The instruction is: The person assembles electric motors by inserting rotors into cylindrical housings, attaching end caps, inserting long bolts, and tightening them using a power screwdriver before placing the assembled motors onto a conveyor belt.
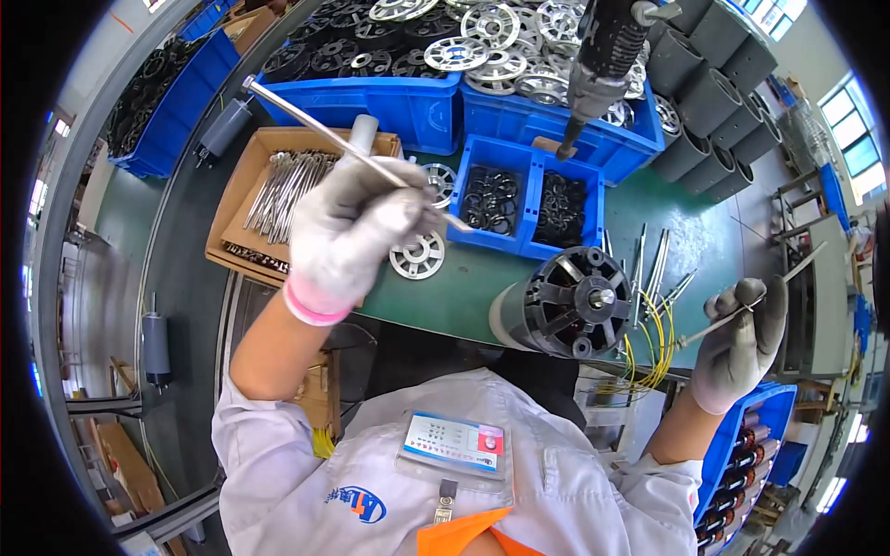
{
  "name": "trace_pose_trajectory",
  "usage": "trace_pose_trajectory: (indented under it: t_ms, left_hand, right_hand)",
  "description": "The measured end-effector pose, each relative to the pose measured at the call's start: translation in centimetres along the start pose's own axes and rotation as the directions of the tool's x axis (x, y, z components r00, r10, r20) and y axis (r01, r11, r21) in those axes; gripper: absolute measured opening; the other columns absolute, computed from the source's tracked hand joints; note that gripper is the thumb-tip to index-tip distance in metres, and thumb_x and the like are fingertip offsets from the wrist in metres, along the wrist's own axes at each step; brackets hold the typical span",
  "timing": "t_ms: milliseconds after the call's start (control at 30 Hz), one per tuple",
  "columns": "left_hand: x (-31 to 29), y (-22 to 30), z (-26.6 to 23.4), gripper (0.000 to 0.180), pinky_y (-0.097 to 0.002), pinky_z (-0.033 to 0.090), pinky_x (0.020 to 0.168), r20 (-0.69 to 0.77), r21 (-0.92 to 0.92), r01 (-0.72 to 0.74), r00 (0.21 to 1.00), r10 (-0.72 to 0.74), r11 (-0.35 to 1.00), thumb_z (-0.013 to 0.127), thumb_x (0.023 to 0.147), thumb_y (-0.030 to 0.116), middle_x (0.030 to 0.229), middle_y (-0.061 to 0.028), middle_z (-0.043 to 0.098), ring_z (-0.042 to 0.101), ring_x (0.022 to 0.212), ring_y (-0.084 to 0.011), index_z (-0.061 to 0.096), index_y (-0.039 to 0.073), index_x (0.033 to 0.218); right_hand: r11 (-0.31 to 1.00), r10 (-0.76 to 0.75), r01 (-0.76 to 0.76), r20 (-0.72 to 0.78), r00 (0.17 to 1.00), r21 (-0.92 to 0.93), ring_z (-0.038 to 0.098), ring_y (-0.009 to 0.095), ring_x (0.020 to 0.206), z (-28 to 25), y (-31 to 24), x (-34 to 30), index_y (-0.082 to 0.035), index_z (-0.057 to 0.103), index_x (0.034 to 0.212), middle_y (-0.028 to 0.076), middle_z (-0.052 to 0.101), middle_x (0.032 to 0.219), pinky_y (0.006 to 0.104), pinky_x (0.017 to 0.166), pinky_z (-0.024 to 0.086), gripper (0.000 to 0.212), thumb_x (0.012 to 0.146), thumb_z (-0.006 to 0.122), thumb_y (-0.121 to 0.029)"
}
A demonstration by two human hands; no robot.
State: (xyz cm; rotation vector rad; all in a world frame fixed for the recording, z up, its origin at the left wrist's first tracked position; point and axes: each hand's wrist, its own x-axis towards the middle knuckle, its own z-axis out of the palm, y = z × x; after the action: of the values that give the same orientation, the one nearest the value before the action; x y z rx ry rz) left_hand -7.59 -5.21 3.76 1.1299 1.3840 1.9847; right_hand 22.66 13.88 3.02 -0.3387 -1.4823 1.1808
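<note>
My left hand (357,227), in a white glove with a pink cuff, pinches a long metal bolt (301,113). The bolt slants across the hand, its head at the upper left and its thin end over the table. My right hand (742,347), also gloved, is closed around a second long bolt (803,262), which sticks out on both sides of the fingers. Between the hands a grey motor (577,304) with a black slotted end cover and a central shaft stands on the green table. Yellow-green wires (660,347) hang beside it, close to my right hand.
A cardboard box (243,190) of long bolts lies left. Small blue bins (501,153) hold black rings. Behind are blue crates (380,102) of black and silver end covers. A power driver (603,69) hangs overhead. Loose bolts (656,264) lie right of the motor; grey cylinders (709,97) are stacked beyond.
</note>
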Motion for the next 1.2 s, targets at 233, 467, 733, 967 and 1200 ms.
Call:
trace_pose_trajectory:
  t_ms: [233, 467, 733, 967, 1200]
  left_hand:
    - [2.4, 1.5, 6.1, 0.025, -0.0228, 0.048, 0.07, 0.319, 0.139, -0.004, 0.947, -0.041, 0.99, 0.064, 0.086, 0.019, 0.083, -0.0042, 0.064, 0.059, 0.076, -0.0084, 0.063, -0.002, 0.099]
    - [2.7, 0.0, 7.1, 0.021, -0.0243, 0.05, 0.066, 0.336, 0.202, -0.049, 0.942, -0.023, 0.978, 0.063, 0.085, 0.02, 0.083, -0.0074, 0.065, 0.063, 0.073, -0.0115, 0.064, 0.001, 0.095]
    - [4.2, 2.3, 8.6, 0.017, -0.027, 0.047, 0.064, 0.471, 0.52, -0.44, 0.863, 0.183, 0.732, 0.063, 0.078, 0.011, 0.081, -0.0107, 0.062, 0.061, 0.069, -0.0197, 0.062, 0.0, 0.091]
    - [4.8, 2.0, 9.2, 0.018, -0.0329, 0.049, 0.069, 0.536, 0.524, -0.463, 0.832, 0.145, 0.715, 0.065, 0.077, 0.009, 0.084, -0.0149, 0.061, 0.062, 0.077, -0.029, 0.061, -0.001, 0.092]
    - [4.7, 0.3, 9.0, 0.017, -0.0342, 0.05, 0.073, 0.624, 0.502, -0.493, 0.776, 0.098, 0.71, 0.066, 0.077, 0.014, 0.092, -0.0135, 0.062, 0.063, 0.082, -0.0245, 0.064, 0.001, 0.088]
  right_hand:
    - [0.977, -0.021, -0.016, 0.175, 0.984, 0.211, 0.06, 0.025, 0.068, 1.4, -2.3, -0.6, -0.001, 0.051, 0.116, 0.015, 0.063, 0.084, 0.0385, 0.059, 0.05, 0.038, 0.088, 0.061, -0.024]
    - [0.982, -0.07, 0.15, 0.511, 0.857, -0.116, 0.066, 0.025, 0.062, 4.7, -4.4, 0.0, 0.0, 0.064, 0.082, 0.013, 0.066, 0.071, 0.0335, 0.057, 0.051, 0.034, 0.09, 0.056, -0.033]
    - [0.856, -0.076, 0.428, 0.747, 0.66, -0.291, 0.062, 0.023, 0.053, 6.6, -7.4, 3.5, -0.001, 0.064, 0.08, 0.01, 0.064, 0.067, 0.0307, 0.044, 0.046, 0.018, 0.076, 0.067, -0.019]
    - [0.857, 0.168, 0.263, 0.724, 0.669, -0.443, 0.059, 0.022, 0.052, 9.6, -7.4, 4.2, -0.005, 0.065, 0.072, 0.006, 0.062, 0.061, 0.0309, 0.049, 0.043, 0.028, 0.08, 0.064, -0.032]
    - [0.783, 0.267, 0.438, 0.875, 0.405, -0.442, 0.061, 0.022, 0.061, 9.6, -5.4, 3.5, -0.016, 0.063, 0.084, 0.003, 0.058, 0.066, 0.0339, 0.05, 0.048, 0.01, 0.074, 0.063, -0.016]
